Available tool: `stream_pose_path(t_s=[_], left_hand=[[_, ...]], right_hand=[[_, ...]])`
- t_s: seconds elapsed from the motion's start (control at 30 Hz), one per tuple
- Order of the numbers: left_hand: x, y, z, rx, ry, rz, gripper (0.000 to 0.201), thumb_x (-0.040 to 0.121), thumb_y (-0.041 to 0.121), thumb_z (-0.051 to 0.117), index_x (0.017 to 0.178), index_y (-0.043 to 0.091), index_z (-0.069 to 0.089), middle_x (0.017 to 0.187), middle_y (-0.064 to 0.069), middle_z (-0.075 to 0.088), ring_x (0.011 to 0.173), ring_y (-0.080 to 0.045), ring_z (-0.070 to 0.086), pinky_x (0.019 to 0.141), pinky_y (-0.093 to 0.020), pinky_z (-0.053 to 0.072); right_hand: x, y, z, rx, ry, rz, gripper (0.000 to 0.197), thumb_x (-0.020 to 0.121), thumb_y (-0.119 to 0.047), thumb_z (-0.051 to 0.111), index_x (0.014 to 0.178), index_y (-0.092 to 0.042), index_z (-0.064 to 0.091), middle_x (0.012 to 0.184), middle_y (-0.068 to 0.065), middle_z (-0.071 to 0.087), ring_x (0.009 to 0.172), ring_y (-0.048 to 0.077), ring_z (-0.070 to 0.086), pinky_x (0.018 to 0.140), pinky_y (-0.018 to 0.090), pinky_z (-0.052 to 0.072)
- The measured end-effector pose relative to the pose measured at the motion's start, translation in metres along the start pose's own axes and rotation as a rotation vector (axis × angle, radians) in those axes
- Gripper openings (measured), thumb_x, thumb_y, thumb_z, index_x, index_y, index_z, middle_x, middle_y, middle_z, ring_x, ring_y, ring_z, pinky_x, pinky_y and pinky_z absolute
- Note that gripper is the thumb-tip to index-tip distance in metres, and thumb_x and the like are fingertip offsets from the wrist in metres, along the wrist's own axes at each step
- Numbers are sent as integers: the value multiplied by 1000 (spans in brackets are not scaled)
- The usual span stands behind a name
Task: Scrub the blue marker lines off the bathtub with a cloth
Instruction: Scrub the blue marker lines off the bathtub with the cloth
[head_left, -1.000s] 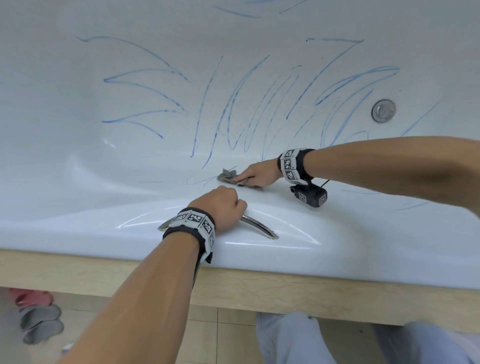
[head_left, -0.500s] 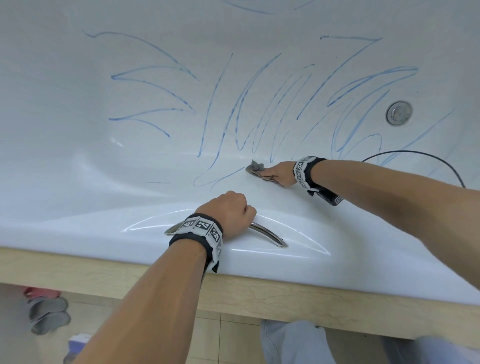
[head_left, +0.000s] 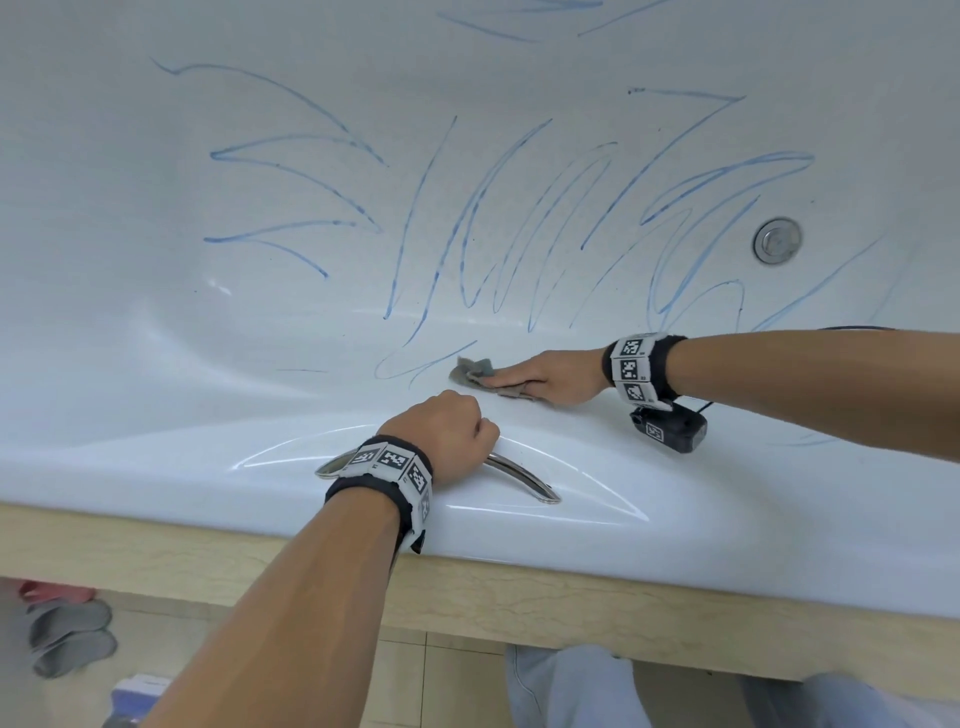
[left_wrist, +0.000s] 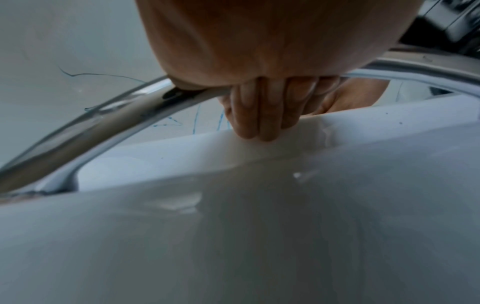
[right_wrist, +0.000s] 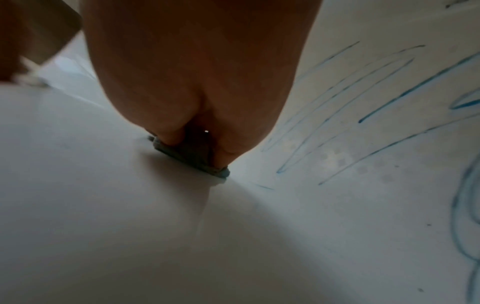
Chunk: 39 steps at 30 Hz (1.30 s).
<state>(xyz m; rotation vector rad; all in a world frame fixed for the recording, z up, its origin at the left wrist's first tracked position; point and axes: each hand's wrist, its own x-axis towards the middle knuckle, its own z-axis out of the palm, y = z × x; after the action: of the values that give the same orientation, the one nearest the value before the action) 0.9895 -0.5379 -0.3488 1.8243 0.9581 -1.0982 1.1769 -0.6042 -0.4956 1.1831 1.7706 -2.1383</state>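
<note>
Blue marker lines (head_left: 493, 234) cover the inner wall of the white bathtub (head_left: 156, 364); a loop of line lies just left of the grey cloth (head_left: 470, 371). My right hand (head_left: 540, 379) lies flat on the cloth with straight fingers and presses it to the tub's inner slope. In the right wrist view the cloth (right_wrist: 192, 158) sticks out from under the right hand (right_wrist: 202, 82), with blue lines (right_wrist: 363, 115) to its right. My left hand (head_left: 447, 431) grips the chrome grab handle (head_left: 519, 478) on the near rim; its fingers (left_wrist: 259, 111) curl round the handle (left_wrist: 103, 119).
A round chrome fitting (head_left: 777, 241) sits on the tub wall at the right. A beige stone ledge (head_left: 208, 561) runs along the tub's front. Grey slippers (head_left: 67, 639) lie on the floor at the left. My legs (head_left: 571, 691) show below the ledge.
The right hand slid the cloth out to the right and away, then back left toward the handle. The left hand has stayed on the handle.
</note>
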Motion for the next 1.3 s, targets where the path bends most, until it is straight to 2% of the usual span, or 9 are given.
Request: stream_pose_path(t_s=[0.17,0.37,0.6,0.73,0.83,0.97,1.17,1.23,1.3], left_hand=[[0,0,1,-17,-1,-8,40,95,36,35,60,15,36,66,-3,41,53,-18,39,52,-28,31],[-1,0,1,-14,18,-3,41,94,37,35,60,14,36,67,-4,42,53,-20,40,54,-29,33],[1,-3,3,-14,32,16,38,94,37,36,64,15,42,73,-3,47,59,-20,47,58,-29,37],[3,-4,4,-15,32,26,35,94,38,36,66,18,41,74,0,45,69,-25,51,62,-31,38],[4,-6,5,-17,35,47,33,94,38,36,69,18,42,76,0,44,73,-26,53,64,-31,40],[3,-7,6,-12,57,74,32,94,39,36,73,16,46,78,-1,45,76,-27,56,64,-31,43],[-1,-5,6,-19,98,95,31,93,39,37,72,17,46,79,-1,46,71,-23,54,61,-31,41],[-4,-4,6,-13,138,87,34,92,38,38,68,15,47,74,-2,49,66,-20,53,58,-30,40],[-6,-3,5,0,181,95,42,94,40,40,63,14,45,67,-2,48,62,-21,52,56,-30,37]], right_hand=[[15,48,-3,-115,60,282,51,106,-20,31,151,-43,25,123,3,56,101,21,51,90,21,30],[33,55,-13,-167,37,402,46,105,-20,33,149,-33,37,142,3,50,121,27,48,98,26,30],[84,21,-25,-55,15,366,47,107,-22,32,153,-24,30,151,7,38,134,27,40,107,27,25],[121,-4,-40,-44,18,351,43,105,-32,35,142,-17,50,115,3,59,94,16,50,80,22,35],[135,-29,-45,-45,-13,299,40,104,-26,36,141,-22,50,84,-9,50,70,5,43,62,17,31],[134,-57,-50,-62,-94,204,54,97,-11,37,142,-40,46,87,-1,50,73,13,44,69,22,36],[107,-66,-41,-58,-61,224,53,96,-13,41,138,-44,50,112,5,60,97,19,51,95,32,40],[95,-68,-37,-54,-23,227,38,95,-15,46,116,-41,63,94,-1,58,86,15,51,88,31,40],[83,-72,-36,-46,20,231,20,91,-17,54,75,-28,56,71,-3,47,68,14,43,77,31,37]])
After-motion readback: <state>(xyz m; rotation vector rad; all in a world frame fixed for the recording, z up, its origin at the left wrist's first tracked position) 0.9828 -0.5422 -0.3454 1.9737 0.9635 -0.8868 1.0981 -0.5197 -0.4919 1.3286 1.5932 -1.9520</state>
